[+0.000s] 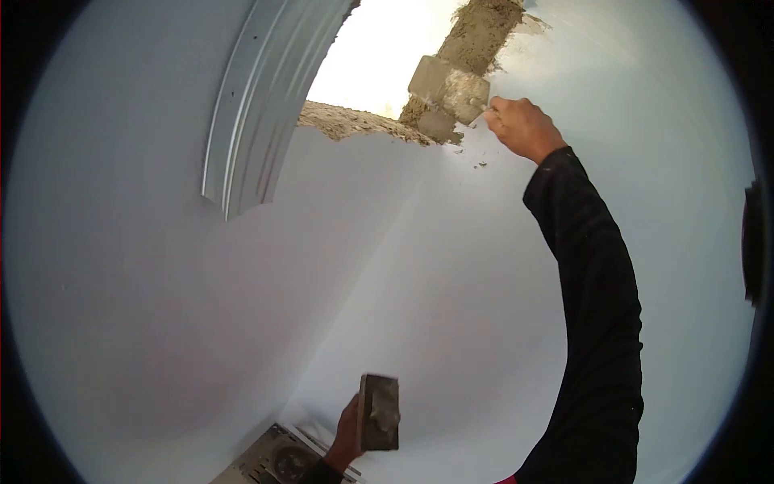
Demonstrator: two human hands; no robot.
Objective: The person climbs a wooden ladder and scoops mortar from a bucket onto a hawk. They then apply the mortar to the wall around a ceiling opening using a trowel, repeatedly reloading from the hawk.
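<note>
Up at the rough opening in the wall, my right hand (524,127) is closed round the handle end of a trowel (466,95), whose flat blade lies against the rough mortar strip (482,36) at the opening's corner. A smoother grey patch of mortar (438,125) shows just below the blade. Low in the view, my left hand (347,431) grips a dark rectangular board (380,412) with a lump of wet mortar on its face. The handle of the board is hidden.
A ribbed metal shutter strip (262,105) hangs left of the bright opening (383,52). Rough mortar edges the opening's bottom (355,121). A perforated metal unit (274,458) is at the bottom, and a dark object (753,242) at the right edge.
</note>
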